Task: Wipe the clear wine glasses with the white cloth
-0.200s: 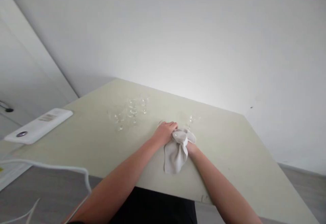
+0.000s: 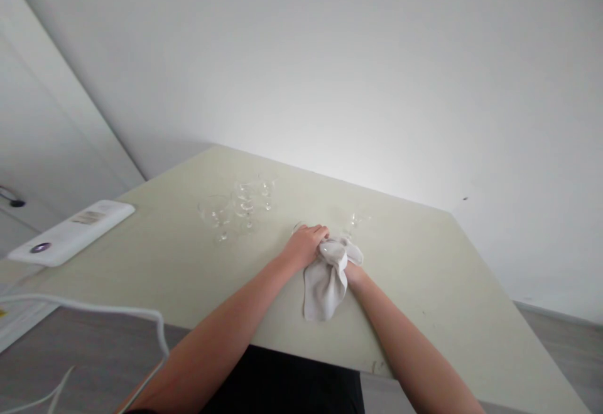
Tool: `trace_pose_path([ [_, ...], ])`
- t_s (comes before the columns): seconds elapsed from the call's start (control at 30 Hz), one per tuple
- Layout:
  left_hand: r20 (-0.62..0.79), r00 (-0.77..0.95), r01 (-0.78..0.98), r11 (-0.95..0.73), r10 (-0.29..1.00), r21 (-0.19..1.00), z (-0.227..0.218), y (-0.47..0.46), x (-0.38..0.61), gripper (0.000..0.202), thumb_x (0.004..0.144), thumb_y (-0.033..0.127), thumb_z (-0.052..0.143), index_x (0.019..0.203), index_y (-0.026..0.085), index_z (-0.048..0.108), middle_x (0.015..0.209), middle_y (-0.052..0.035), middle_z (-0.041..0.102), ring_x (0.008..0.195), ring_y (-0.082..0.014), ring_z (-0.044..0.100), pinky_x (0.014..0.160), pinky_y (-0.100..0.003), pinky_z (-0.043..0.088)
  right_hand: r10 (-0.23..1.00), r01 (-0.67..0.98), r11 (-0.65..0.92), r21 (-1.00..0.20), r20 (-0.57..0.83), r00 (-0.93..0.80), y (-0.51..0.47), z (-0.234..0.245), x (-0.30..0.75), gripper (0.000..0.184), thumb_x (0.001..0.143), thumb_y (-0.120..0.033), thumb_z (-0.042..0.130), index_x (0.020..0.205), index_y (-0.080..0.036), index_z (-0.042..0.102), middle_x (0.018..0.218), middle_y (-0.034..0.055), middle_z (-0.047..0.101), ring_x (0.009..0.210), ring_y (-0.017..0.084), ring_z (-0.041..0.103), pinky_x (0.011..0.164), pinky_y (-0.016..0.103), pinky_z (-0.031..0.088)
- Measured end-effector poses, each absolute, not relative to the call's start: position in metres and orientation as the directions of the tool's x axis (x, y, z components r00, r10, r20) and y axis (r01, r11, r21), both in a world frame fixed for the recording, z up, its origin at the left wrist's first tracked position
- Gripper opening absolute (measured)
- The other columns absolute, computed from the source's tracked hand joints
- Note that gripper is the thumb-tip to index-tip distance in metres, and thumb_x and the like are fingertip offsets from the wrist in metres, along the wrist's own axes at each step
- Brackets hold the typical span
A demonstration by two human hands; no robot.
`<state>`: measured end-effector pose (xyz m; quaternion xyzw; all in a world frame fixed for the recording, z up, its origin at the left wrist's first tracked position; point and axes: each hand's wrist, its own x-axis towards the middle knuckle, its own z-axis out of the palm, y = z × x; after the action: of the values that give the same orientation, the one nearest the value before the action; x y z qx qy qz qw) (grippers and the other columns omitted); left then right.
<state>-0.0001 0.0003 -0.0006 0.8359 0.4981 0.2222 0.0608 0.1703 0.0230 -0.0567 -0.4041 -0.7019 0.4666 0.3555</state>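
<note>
My left hand (image 2: pixel 305 245) is closed over a clear glass (image 2: pixel 298 226) whose rim just shows beyond my fingers, above a pale table (image 2: pixel 179 263). My right hand (image 2: pixel 352 271) is mostly covered by a white cloth (image 2: pixel 326 282) that it grips and presses against the glass; the cloth's loose end hangs toward me. Another stemmed glass (image 2: pixel 354 221) stands just beyond the cloth. Several empty stemmed glasses (image 2: pixel 235 208) stand grouped to the far left of my hands.
A flat white device (image 2: pixel 70 232) lies on a surface left of the table. A white cable (image 2: pixel 117 315) loops across the lower left. A plain white wall rises behind the table. Grey floor shows at the right.
</note>
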Motion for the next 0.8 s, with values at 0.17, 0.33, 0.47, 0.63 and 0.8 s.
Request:
trace_pose_path([
  [0.17,0.298,0.394,0.807,-0.483,0.869,0.340,-0.001,0.000,0.000,0.025,0.082,0.007,0.050,0.101,0.020,0.057,0.101,-0.0057,0.069,0.097,-0.0190,0.064,0.086,-0.033,0.044,0.891,0.227,0.245,-0.943,0.126,-0.436,0.019,-0.054,0.172,0.013,0.079,-0.025,0.058,0.067,-0.019,0.059,0.075,0.0038,0.062,0.076,0.019,0.058,0.079,0.031,0.050],
  [0.33,0.309,0.398,0.806,-0.490,0.864,0.332,-0.002,0.000,0.000,0.024,0.083,0.007,0.050,0.101,0.021,0.057,0.102,-0.0055,0.069,0.097,-0.0194,0.064,0.086,-0.033,0.044,0.885,0.227,0.247,-0.942,0.124,-0.449,0.016,-0.048,0.170,0.014,0.079,-0.030,0.056,0.070,-0.019,0.060,0.079,0.0060,0.062,0.082,0.022,0.060,0.084,0.034,0.050],
  [0.47,0.306,0.400,0.805,-0.491,0.864,0.333,0.000,0.000,0.000,0.025,0.083,0.007,0.049,0.102,0.021,0.057,0.102,-0.0053,0.069,0.098,-0.0192,0.064,0.086,-0.032,0.044,0.885,0.232,0.244,-0.942,0.118,-0.451,0.017,-0.046,0.168,0.012,0.078,-0.025,0.056,0.070,-0.019,0.061,0.079,0.0065,0.063,0.082,0.023,0.061,0.086,0.035,0.049],
  [0.63,0.297,0.396,0.810,-0.483,0.869,0.332,0.001,-0.001,0.000,0.023,0.084,0.008,0.049,0.102,0.021,0.057,0.102,-0.0051,0.069,0.097,-0.0189,0.064,0.086,-0.032,0.043,0.886,0.221,0.243,-0.944,0.124,-0.446,0.017,-0.047,0.167,0.011,0.079,-0.025,0.055,0.072,-0.019,0.060,0.081,0.0064,0.063,0.082,0.022,0.061,0.086,0.035,0.050],
  [0.8,0.326,0.408,0.804,-0.504,0.853,0.314,-0.003,0.001,0.000,0.022,0.085,0.008,0.048,0.102,0.020,0.057,0.101,-0.0051,0.069,0.097,-0.0198,0.064,0.084,-0.033,0.044,0.883,0.208,0.241,-0.948,0.125,-0.453,0.017,-0.044,0.169,0.009,0.078,-0.025,0.058,0.072,-0.019,0.061,0.082,0.0068,0.065,0.083,0.022,0.061,0.087,0.036,0.050],
])
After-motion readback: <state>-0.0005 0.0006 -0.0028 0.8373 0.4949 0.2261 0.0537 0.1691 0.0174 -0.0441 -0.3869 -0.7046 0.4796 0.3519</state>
